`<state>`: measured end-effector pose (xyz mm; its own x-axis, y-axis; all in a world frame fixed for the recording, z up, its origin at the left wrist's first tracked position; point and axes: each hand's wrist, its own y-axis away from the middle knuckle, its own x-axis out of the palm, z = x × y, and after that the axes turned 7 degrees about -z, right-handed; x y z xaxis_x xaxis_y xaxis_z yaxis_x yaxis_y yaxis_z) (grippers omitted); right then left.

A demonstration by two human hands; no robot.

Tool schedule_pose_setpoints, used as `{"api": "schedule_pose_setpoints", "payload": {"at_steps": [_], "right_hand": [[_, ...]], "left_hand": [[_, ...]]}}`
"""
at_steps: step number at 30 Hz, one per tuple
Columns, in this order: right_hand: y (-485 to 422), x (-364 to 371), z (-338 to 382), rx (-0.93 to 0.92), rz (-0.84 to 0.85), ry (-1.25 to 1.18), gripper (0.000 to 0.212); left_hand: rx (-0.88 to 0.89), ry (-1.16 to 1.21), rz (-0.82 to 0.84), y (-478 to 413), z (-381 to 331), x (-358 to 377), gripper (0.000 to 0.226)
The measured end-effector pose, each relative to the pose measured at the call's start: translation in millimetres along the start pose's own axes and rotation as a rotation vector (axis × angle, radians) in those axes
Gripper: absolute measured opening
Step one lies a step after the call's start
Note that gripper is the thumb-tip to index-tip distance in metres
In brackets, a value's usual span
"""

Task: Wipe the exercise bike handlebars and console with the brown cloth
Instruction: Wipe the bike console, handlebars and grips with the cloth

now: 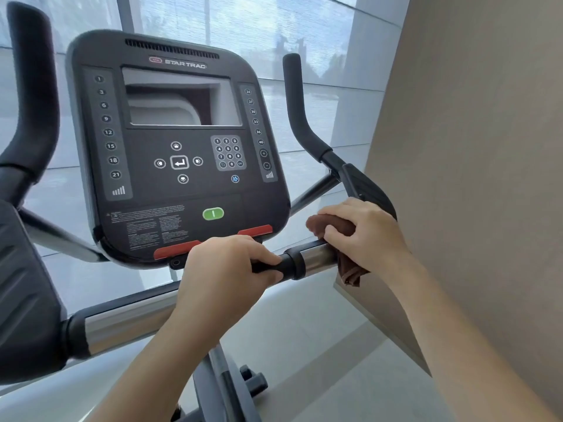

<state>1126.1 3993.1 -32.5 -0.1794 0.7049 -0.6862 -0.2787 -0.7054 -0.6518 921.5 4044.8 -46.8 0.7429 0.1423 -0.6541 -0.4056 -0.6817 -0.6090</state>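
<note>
A brown cloth (332,228) is bunched over the chrome section of an exercise bike's right handlebar (315,258), clutched there by the right hand (362,236), one end hanging below the bar. The left hand (225,269) is clenched round the black grip just beside it. The console (179,147) rises behind, before a shaded window (320,71).

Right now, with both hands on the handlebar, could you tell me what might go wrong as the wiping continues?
1. The brown cloth is bunched under the right hand with a tail hanging below the chrome bar; it could slip out.
2. The left hand grips the black sleeve beside the chrome, so that patch may go unwiped.
3. Wiping the console could press the green button.
</note>
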Motion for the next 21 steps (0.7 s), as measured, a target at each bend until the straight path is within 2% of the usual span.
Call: {"api": "schedule_pose_setpoints", "payload": {"at_steps": [4,11,15,19,21], "right_hand": [[23,28,49,-0.172,-0.114,-0.129,0.031],[21,15,-22,-0.031,-0.372,-0.122,0.040],[35,47,-16,-0.028,-0.644,-0.193,0.032],[52,90,0,-0.162,-0.930,-0.309,0.027],[52,102,-6,-0.166,-1.041,-0.315,0.027]], "left_hand": [[0.027,-0.019,-0.038,1,-2,-2,0.015],[-0.046,-0.038,-0.012,1,-4,0,0.017],[-0.055,-0.038,-0.026,1,-5,1,0.018],[-0.079,-0.033,-0.022,2,-7,2,0.018],[-0.093,-0.024,-0.008,0,-9,0,0.018]]}}
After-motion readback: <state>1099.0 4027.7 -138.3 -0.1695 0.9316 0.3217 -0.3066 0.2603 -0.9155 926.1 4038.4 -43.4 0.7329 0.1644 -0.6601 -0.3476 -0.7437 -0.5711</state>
